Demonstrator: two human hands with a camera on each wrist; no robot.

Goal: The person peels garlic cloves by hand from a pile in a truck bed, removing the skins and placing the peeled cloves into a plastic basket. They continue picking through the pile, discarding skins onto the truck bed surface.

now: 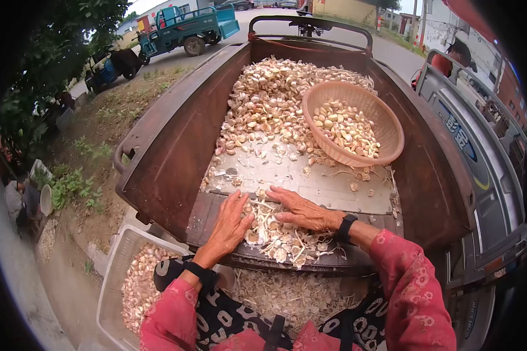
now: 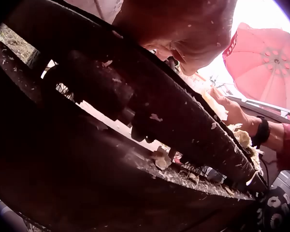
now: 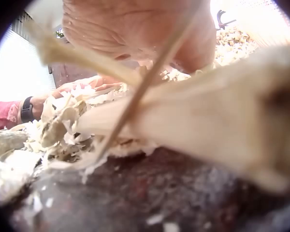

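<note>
Dry garlic stalks and skins [image 1: 284, 234] lie in a pile at the near edge of the cart bed [image 1: 322, 187]. My left hand [image 1: 228, 225] rests at the pile's left side, fingers extended forward. On its far right side my right hand [image 1: 303, 212] lies palm down, fingers pointing left, touching the scraps. Neither hand shows anything gripped. In the right wrist view, stalks [image 3: 183, 121] loom close below the palm [image 3: 140, 34]. The left wrist view has the left hand [image 2: 183, 34] above the dark cart edge and the right hand [image 2: 237, 116] beside the skins.
Garlic cloves [image 1: 269, 99] are heaped at the cart's far end, with a round basket [image 1: 395, 126] of cloves at the right. A white crate [image 1: 108, 292] of cloves stands lower left. More skins [image 1: 293, 292] lie below the cart edge. Metal walls flank the bed.
</note>
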